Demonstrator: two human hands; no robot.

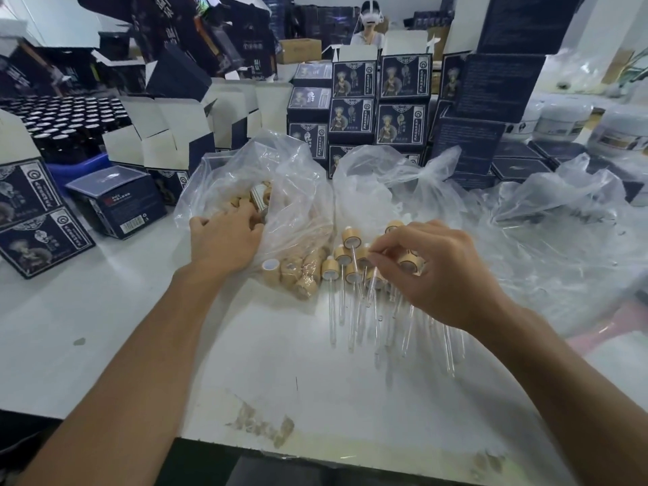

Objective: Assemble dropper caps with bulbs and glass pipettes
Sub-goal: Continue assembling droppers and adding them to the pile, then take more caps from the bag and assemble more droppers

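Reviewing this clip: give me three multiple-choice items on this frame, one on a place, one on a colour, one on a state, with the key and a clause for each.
1. Where is the left hand?
A. flat on the bare table
B. reaching into the plastic bag of caps
C. on a dark box

2. What colour are the dropper caps?
A. tan, wood-like
B. red
C. black

3. What is the right hand doing?
A. resting open, off the parts
B. gripping a jar
C. pinching at the pile of assembled droppers

Key: 1 B, its fingers are inside the bag's mouth among the caps; 2 A, the collars look light tan; 3 C, thumb and forefinger meet over the pile, though what they pinch is unclear.
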